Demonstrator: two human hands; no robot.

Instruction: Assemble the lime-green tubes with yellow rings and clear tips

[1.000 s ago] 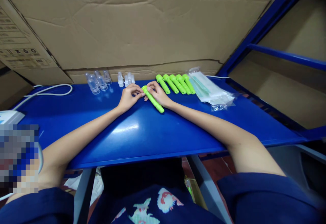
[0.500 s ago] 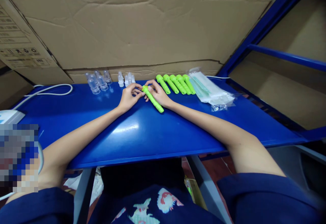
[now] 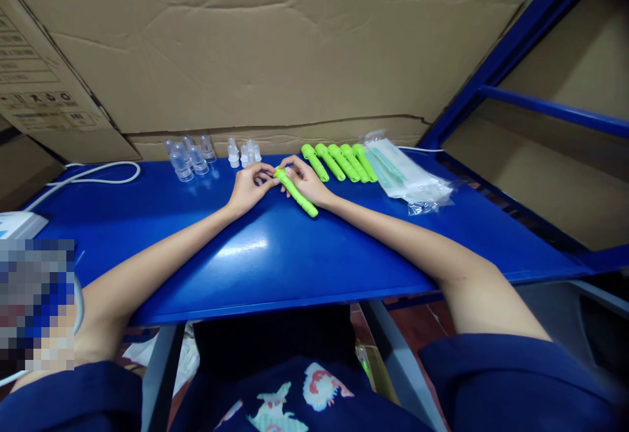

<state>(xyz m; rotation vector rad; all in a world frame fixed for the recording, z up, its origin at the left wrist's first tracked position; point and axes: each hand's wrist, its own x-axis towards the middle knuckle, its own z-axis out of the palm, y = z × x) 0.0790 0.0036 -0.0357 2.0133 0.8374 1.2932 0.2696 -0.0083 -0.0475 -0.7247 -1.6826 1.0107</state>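
Between my hands is a lime-green flashlight-shaped tube [image 3: 301, 197], its wider head away from me and its narrow ribbed end pointing down to the right. The fingertips of my left hand [image 3: 253, 186] pinch the rim of the head from the left. My right hand [image 3: 305, 181] is closed round the upper part of the tube from the right. Some fingers of both hands are hidden behind it. Several matching lime-green tubes [image 3: 339, 162] lie side by side, just right of my right hand. Small clear and white plastic caps [image 3: 250, 152] stand beyond my left hand.
Larger clear plastic cylinders [image 3: 189, 158] stand at the back left of the blue table [image 3: 216, 281]. A clear bag with pale green pieces [image 3: 403, 173] lies at the back right. A white cable [image 3: 108, 173] loops at the left; cardboard [image 3: 275, 52] walls the back.
The lower end of the lime-green tube has shifted very slightly to the right. Both hands keep nearly the same place and grip.
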